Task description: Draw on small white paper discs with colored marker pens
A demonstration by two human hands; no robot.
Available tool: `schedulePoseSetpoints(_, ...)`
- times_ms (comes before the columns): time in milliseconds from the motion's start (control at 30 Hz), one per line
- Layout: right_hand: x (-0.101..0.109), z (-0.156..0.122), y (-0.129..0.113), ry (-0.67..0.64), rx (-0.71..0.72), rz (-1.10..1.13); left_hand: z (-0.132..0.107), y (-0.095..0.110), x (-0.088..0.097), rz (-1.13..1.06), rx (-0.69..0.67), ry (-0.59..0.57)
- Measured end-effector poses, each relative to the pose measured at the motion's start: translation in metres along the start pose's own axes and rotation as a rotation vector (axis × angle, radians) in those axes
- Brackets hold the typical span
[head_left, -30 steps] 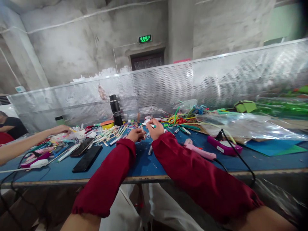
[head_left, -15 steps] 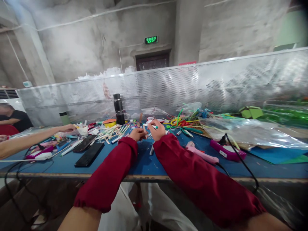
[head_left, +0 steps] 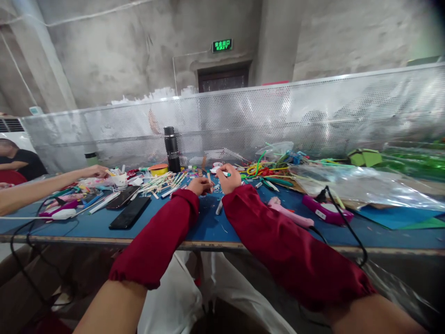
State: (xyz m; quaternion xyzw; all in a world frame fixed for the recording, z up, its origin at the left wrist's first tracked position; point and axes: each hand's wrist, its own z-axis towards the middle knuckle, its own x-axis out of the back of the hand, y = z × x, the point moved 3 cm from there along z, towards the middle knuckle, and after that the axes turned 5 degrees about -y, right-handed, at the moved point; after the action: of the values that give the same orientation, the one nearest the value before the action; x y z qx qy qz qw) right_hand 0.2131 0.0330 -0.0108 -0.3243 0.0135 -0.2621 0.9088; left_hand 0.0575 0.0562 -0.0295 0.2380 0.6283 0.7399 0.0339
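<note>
The person's left hand (head_left: 200,185) pinches a thin, flat, light wooden stick (head_left: 209,178), and the right hand (head_left: 230,179) is closed around a slim white marker with a green end (head_left: 224,174); both things are near each other over the middle of the blue-topped table (head_left: 208,227).

To the left, a small white cup (head_left: 120,181) holds several upright pen-like sticks — a co-worker's hand (head_left: 99,171) is just beside it. Farther right of the cup stands a tall black cylindrical bottle (head_left: 173,153), with pale lettering too small to read. A green bottle with a black lid (head_left: 92,160) stands behind the co-worker's arm; its contents cannot be seen. At right, a clear plastic bag (head_left: 361,181) lies partly over blue and green sheets (head_left: 389,219).

A purple plastic box with a black cable (head_left: 328,212) carries a white label, illegible here. On the wall, a lit green sign (head_left: 222,45) reads "安全出口" — with "EXIT" below.
</note>
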Motion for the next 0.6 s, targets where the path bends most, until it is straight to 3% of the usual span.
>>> schedulePoseSetpoints(200, -0.0021, -0.0004, -0.0011, -0.058, 0.027, 0.023, -0.0023, 0.0025, -0.0004, 0.007, 0.004, -0.021)
schedulePoseSetpoints(367, 0.0007, 0.0005, -0.0007, 0.004, 0.024, 0.010, -0.0040, 0.0036, 0.0003, 0.025, 0.007, -0.004)
schedulePoseSetpoints(600, -0.0007, 0.0014, 0.0019, -0.038, 0.008, 0.003, -0.0043, 0.0049, -0.0010, 0.014, 0.008, -0.005)
